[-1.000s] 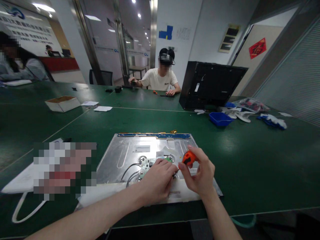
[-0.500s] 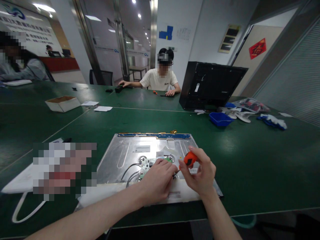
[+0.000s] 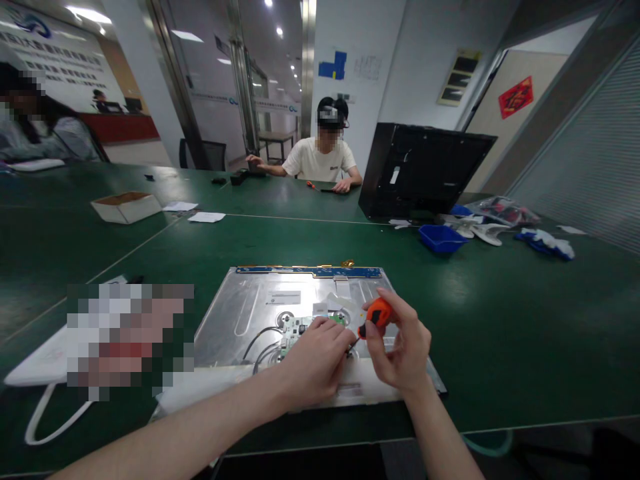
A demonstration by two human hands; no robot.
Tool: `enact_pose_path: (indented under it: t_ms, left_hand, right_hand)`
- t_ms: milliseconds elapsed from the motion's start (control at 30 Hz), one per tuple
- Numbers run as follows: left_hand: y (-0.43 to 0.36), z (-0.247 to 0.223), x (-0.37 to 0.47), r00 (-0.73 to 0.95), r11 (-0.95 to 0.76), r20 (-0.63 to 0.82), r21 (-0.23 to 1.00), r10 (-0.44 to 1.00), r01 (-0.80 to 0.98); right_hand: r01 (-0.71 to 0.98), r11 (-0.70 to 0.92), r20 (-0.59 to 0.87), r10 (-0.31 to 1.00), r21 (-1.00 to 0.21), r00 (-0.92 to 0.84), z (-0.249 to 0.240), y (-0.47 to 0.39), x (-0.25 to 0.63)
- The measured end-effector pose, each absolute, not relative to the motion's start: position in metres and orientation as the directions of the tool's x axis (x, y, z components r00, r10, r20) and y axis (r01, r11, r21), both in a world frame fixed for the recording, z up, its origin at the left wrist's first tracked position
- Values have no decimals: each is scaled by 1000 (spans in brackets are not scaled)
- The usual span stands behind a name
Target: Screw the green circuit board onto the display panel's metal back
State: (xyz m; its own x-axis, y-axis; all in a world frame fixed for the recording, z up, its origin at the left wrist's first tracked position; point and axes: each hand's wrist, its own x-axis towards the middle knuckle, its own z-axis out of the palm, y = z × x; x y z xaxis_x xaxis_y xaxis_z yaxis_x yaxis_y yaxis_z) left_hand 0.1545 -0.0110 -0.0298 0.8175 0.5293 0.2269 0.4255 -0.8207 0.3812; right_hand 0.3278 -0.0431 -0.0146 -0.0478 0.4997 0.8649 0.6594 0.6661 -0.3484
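Observation:
A metal display panel point(image 3: 255, 300) lies flat before me, with a blue circuit strip point(image 3: 300, 272) along its far edge. My right hand point(image 3: 403, 343) grips an orange and black screwdriver point(image 3: 379, 313), its shaft tilted down to the left. My left hand point(image 3: 320, 353) is closed near the screwdriver's tip, over the right part of a green circuit board point(image 3: 293, 333); what its fingers pinch is hidden. Black cables point(image 3: 257, 343) curve out from the board's left side. A whitish film point(image 3: 200, 387) covers the near edge of the panel.
A blue tray point(image 3: 441, 239), gloves point(image 3: 545, 244) and a black monitor housing point(image 3: 425, 173) stand at the back right. An open box point(image 3: 125, 208) is at the back left, a white pixelated item point(image 3: 45, 353) at the near left. A person point(image 3: 323, 157) sits opposite.
My right hand's fingers have shifted around the screwdriver handle, which has turned and moved slightly left. My left hand has stayed in place. The person opposite has lifted a hand from a black object.

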Motion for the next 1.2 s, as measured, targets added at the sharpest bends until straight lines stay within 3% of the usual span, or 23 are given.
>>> enact_pose_path:
  t_ms: [300, 633, 900, 1100, 1200]
  left_hand:
    - [-12, -30, 154, 809, -817, 253, 406, 531, 409]
    - [-11, -29, 155, 821, -823, 230, 389, 522, 415]
    - [-11, -28, 154, 813, -815, 239, 408, 531, 412]
    - [-11, -26, 155, 824, -818, 213, 394, 525, 419]
    - [-11, -25, 155, 823, -817, 214, 397, 526, 418]
  right_hand:
    - [715, 647, 901, 430, -266, -54, -8, -37, 324]
    - [684, 654, 861, 503, -325, -72, -6, -44, 324]
    - [738, 631, 900, 429, -240, -74, -6, -40, 323]
    - [690, 653, 853, 513, -313, -99, -5, -44, 325]
    - [680, 665, 865, 494, -310, -89, -7, -43, 325]
